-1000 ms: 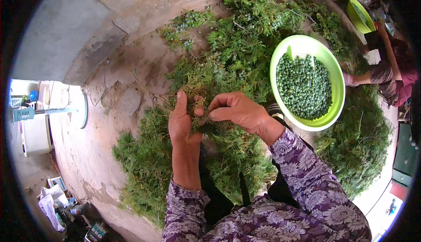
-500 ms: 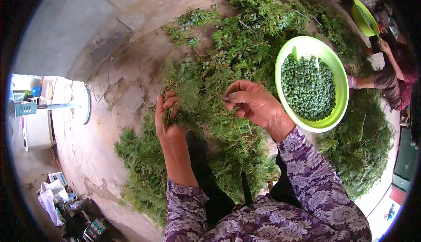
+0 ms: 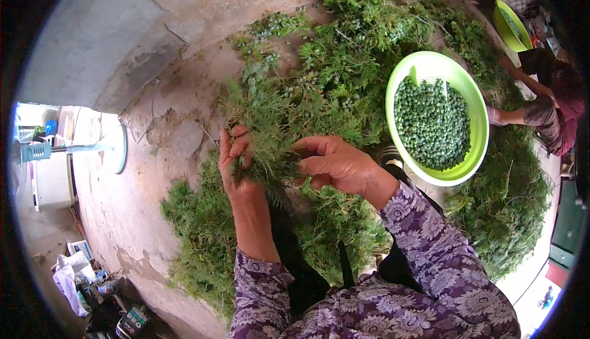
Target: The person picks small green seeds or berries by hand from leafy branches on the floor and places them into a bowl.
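My left hand (image 3: 236, 170) is closed around a bunch of feathery juniper sprigs (image 3: 261, 115), its fingers curled over the stems. At the right edge of that bunch, my right hand (image 3: 347, 167) pinches into the foliage with thumb and forefinger; any berry between the fingertips is hidden. To the right of my right hand stands a lime-green basin (image 3: 483, 118) with many round green berries (image 3: 433, 127) in it. Beneath and beyond both hands lies a heap of cut juniper branches (image 3: 362, 38), some bearing pale bluish berries.
More branches lie by my legs (image 3: 200, 210) and right of the basin (image 3: 507, 204). Another person (image 3: 556, 102) sits at the far right, near a second green basin (image 3: 511, 26). A standing fan (image 3: 117, 147) and clutter (image 3: 92, 277) are on the left.
My right hand has moved down and left to the bunch, from just right of it. The bunch in my left hand has shifted slightly. The other person's arm has drawn back from the second basin.
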A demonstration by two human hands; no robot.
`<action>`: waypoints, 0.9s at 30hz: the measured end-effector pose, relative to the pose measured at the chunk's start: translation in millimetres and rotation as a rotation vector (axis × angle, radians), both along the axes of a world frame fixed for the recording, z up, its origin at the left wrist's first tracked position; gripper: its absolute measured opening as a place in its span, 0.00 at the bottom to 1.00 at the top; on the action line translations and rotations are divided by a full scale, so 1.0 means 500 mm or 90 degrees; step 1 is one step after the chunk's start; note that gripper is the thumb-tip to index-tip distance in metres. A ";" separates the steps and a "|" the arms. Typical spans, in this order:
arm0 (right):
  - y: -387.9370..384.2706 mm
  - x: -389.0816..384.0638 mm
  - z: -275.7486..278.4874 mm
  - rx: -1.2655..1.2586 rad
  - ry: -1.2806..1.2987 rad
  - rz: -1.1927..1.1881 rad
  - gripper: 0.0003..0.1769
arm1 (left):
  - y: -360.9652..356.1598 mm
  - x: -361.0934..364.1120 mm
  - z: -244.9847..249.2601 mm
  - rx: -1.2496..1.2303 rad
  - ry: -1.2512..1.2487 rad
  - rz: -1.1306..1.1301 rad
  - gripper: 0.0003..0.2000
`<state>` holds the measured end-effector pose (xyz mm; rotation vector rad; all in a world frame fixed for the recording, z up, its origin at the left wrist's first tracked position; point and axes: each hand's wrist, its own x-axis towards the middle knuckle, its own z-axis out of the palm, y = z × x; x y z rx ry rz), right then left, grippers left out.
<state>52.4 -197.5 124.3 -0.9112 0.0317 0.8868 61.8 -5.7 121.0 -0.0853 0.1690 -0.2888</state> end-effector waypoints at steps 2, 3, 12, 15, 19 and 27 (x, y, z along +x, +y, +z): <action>0.002 -0.001 0.007 0.005 -0.016 0.002 0.12 | -0.008 -0.001 0.003 -0.008 -0.009 0.003 0.14; 0.004 -0.002 0.000 0.005 -0.016 0.002 0.12 | -0.012 -0.001 0.006 -0.007 -0.009 0.002 0.14; 0.005 -0.006 -0.008 -0.069 -0.134 0.010 0.10 | -0.036 -0.013 0.023 -0.006 -0.090 0.049 0.15; 0.005 -0.004 -0.003 -0.205 -0.343 -0.102 0.11 | -0.052 -0.019 0.036 0.151 -0.138 0.070 0.14; -0.036 0.010 0.029 -0.252 -0.202 -0.128 0.08 | -0.061 -0.041 0.029 0.297 -0.088 0.184 0.11; -0.197 0.068 0.013 -0.393 -0.279 -0.496 0.06 | -0.018 -0.025 0.013 0.173 -0.355 0.127 0.12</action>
